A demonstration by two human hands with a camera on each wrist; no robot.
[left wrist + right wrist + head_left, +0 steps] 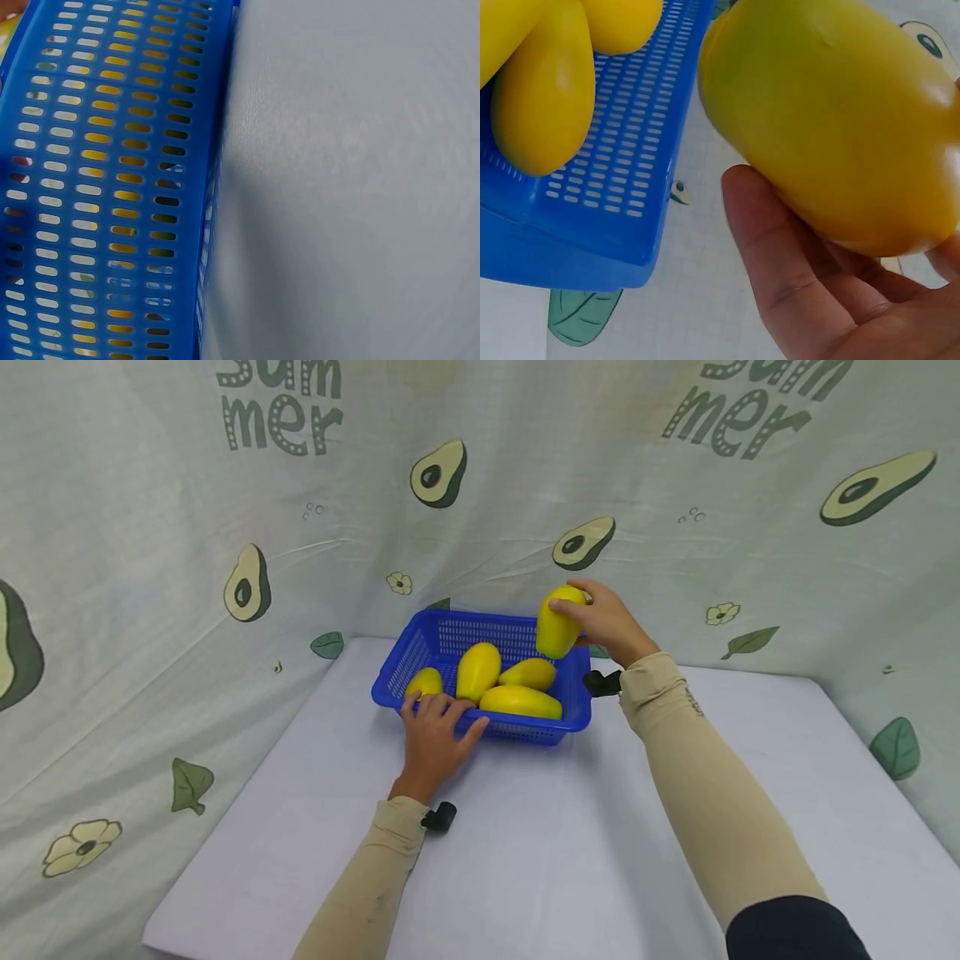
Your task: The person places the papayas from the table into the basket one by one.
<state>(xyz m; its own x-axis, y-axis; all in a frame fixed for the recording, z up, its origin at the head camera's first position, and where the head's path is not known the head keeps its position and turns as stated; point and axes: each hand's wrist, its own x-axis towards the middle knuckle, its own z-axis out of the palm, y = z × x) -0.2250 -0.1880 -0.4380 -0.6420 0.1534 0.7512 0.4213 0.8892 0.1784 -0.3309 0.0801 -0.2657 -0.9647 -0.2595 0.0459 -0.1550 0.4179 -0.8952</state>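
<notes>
In the head view, a blue plastic basket (pixel 483 714) with slotted walls sits on the table. Several yellow mangoes lie inside, among them a long mango (pixel 521 701) by the front wall. My left hand (pixel 435 739) grips the basket's front rim near its left side, fingers over the edge; the left wrist view shows mostly the slotted wall (pixel 97 180). Above the basket's back right corner, my right hand (pixel 609 620) holds a mango (pixel 557 631) upright between thumb and fingers. Up close in the right wrist view, this mango (pixel 840 127) is yellow with a greenish tint.
A white tabletop (pixel 540 843) extends in front of the basket and to both sides. Behind it hangs a pale cloth (pixel 495 552) printed with avocados, leaves and flowers, close to the basket's back wall.
</notes>
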